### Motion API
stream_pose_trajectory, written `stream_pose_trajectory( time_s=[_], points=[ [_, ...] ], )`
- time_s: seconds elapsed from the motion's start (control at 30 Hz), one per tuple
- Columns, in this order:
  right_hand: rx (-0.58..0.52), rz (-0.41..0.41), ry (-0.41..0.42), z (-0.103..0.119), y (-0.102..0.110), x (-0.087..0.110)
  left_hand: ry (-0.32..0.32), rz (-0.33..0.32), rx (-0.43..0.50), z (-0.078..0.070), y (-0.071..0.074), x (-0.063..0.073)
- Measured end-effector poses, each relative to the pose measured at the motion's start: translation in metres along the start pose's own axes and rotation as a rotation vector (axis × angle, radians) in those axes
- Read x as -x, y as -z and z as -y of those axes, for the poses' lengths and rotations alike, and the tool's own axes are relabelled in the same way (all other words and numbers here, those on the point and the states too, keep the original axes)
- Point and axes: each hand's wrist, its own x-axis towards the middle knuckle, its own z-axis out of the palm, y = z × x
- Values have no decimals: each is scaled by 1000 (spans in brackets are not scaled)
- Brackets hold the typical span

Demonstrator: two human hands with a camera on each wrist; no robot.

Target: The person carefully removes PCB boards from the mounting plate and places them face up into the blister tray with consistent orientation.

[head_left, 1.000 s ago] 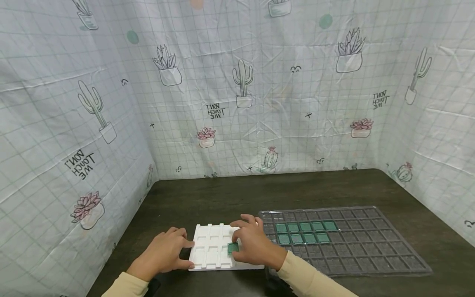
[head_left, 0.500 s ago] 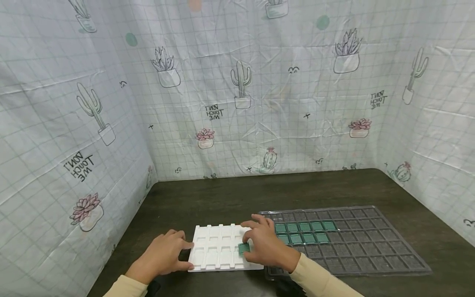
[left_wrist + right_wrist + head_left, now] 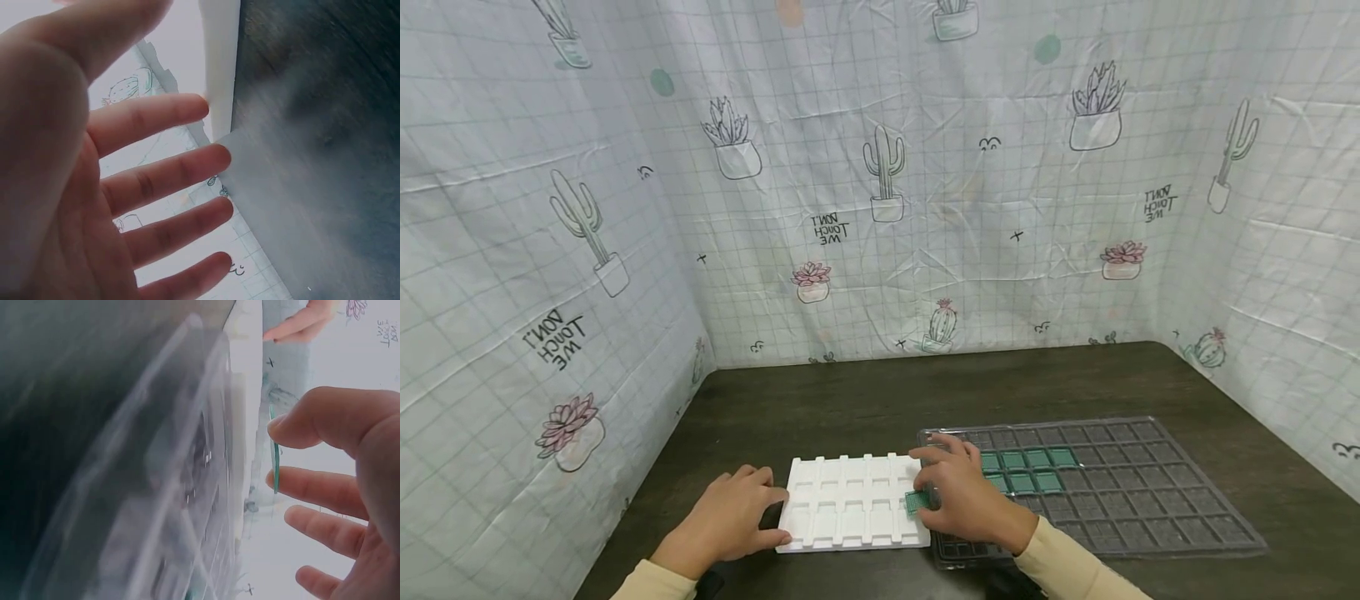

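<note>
A small square green circuit board (image 3: pixel 916 502) is pinched between the thumb and index finger of my right hand (image 3: pixel 966 496), above the right edge of the white slotted tray (image 3: pixel 850 500). In the right wrist view the circuit board (image 3: pixel 275 464) shows edge-on, thin, with the other fingers spread apart. My left hand (image 3: pixel 726 512) touches the white tray's left side with thumb and index fingertips. Its fingers stand spread and fairly straight in the left wrist view. Uncovered slots of the white tray hold nothing. Partly behind my right hand lies a clear plastic compartment tray (image 3: pixel 1120 483).
Two rows of green circuit boards (image 3: pixel 1022 471) fill far-left compartments of the clear tray; some are hidden by my hand. The clear tray's left edge adjoins the white tray. A cactus-print curtain (image 3: pixel 925 250) encloses the dark table (image 3: pixel 820 400).
My right hand has moved right with the circuit board, from over the white tray's middle-right slots to its right edge. The left hand stays at the tray's left side.
</note>
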Motion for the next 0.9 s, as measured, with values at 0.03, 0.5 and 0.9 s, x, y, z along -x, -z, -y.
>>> stream_pose_trajectory(
  time_s=[0.03, 0.5, 0.9],
  points=[
    [-2, -2, -5, -1, 1, 1, -4, -7, -3, 0, -1, 0],
    [31, -2, -66, -20, 12, 15, -205, -214, 31, -3, -4, -1],
    [49, -5, -89, -29, 19, 24, -143, -145, 22, -5, -11, -4]
  ],
)
